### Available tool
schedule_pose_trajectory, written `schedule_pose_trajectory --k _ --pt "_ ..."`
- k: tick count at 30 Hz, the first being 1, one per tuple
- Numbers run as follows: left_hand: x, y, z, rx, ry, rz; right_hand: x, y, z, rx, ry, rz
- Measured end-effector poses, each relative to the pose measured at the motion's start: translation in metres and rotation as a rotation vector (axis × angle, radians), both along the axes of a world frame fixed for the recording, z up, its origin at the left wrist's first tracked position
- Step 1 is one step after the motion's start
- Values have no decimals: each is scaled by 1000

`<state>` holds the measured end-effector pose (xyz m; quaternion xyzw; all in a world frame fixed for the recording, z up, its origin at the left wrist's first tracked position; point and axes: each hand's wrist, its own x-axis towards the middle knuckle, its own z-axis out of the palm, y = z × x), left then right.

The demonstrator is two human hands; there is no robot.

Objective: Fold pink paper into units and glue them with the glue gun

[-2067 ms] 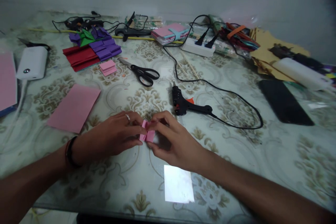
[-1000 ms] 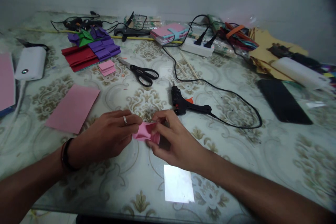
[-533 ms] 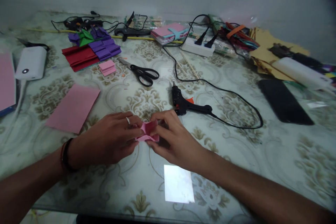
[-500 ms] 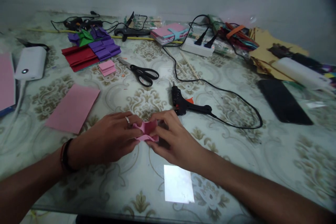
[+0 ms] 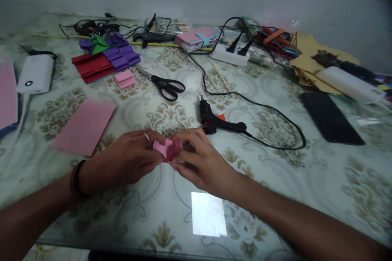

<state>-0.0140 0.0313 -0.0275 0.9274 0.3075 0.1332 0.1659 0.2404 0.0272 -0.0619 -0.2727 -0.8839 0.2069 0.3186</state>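
A small folded piece of pink paper [image 5: 168, 149] is held between both hands near the middle of the table. My left hand [image 5: 127, 157], with a ring on one finger, grips its left side. On the right side, the fingers of my right hand [image 5: 203, 159] pinch the paper's edges. A flat pink sheet [image 5: 86, 126] lies to the left of my left hand. Just beyond my right hand rests a black glue gun [image 5: 214, 118]. Black-handled scissors [image 5: 167, 85] and a small pleated pink piece [image 5: 124, 79] lie farther back.
Red folded paper [image 5: 92, 66] and purple folded paper [image 5: 122, 57] sit at the back left. A white power bank [image 5: 36, 73] is at the far left. The glue gun's cord loops right toward a power strip [image 5: 231, 55]. A black phone [image 5: 332, 118] lies at the right.
The pink paper between my hands has changed shape, with its near flap less raised. My fingers have shifted slightly around it.
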Motion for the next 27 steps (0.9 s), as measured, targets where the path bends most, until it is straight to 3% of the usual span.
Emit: schedule_pose_trajectory --k 7,27 --pt "0 -1 0 22 11 7 0 0 -2 78 0 19" --pt "1 -1 -4 56 -45 45 0 -2 -1 4 -54 -69"
